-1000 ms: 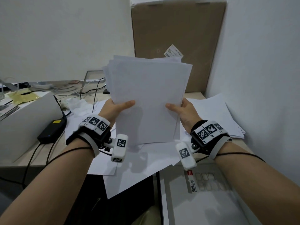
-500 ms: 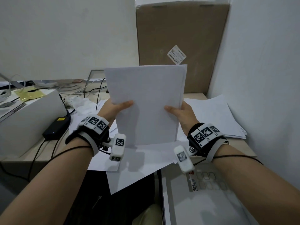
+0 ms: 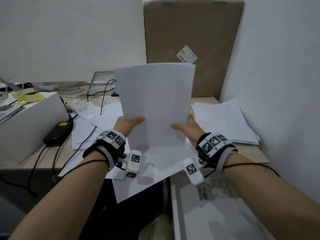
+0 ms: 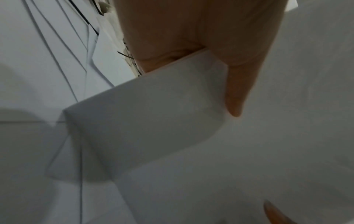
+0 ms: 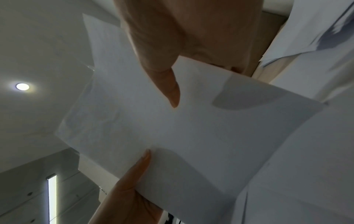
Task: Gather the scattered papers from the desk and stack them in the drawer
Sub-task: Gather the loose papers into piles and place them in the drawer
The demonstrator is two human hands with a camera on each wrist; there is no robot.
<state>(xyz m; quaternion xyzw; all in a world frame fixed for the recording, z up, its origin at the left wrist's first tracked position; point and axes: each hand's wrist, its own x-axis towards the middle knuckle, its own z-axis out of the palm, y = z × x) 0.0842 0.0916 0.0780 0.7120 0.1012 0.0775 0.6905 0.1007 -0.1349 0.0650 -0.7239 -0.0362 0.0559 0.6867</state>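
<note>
Head view: left hand (image 3: 127,123) and right hand (image 3: 187,126) grip the paper stack (image 3: 155,104) upright by its side edges, above loose sheets (image 3: 149,172) on the table (image 3: 204,99). Right wrist view alone shows both thumbs pressing its face.

Bare forearms; black wristbands (image 3: 215,149) carrying white marker blocks

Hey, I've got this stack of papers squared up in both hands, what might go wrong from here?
1. Both hands, left hand and right hand, pinch only the lower edges of the paper stack, so its top may flop or fan.
2. Loose sheets overhang the desk edge below; a brush might slide them off.
</note>
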